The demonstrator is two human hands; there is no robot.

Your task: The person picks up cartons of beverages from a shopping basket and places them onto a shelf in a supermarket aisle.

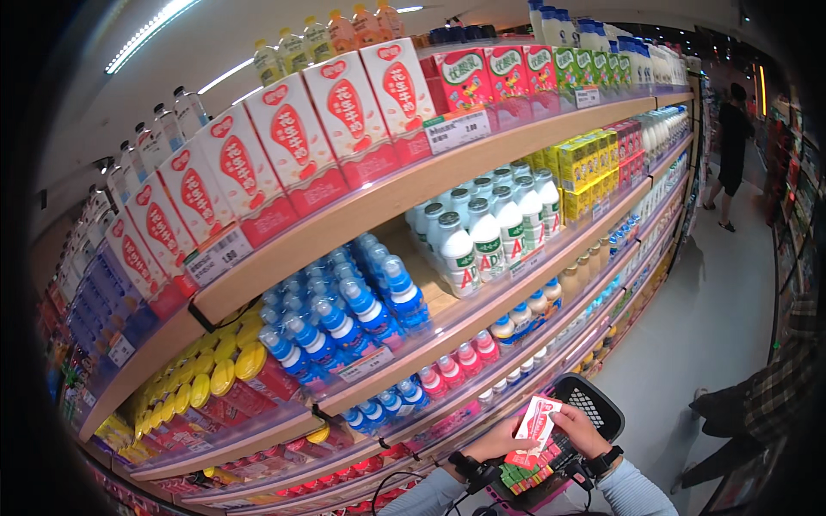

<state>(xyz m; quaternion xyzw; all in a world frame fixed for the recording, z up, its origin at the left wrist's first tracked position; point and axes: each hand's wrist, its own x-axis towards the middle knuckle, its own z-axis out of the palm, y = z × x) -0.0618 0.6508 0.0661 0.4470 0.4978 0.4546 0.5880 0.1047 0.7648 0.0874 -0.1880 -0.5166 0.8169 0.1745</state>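
Observation:
A white and red drink carton is held between both hands, low in the view. My left hand grips its left side, the thumb across its lower front. My right hand pinches its upper right edge. Beneath the hands are several small green and pink cartons in a pink-edged basket or cart. Just beyond them is a black plastic basket. Similar white and red cartons stand in a row on the upper shelf.
Wooden shelves curve along the aisle, with blue-capped bottles, white bottles and yellow-lidded containers. A person in dark clothes stands farther down the aisle. Another person in a plaid garment is close at right.

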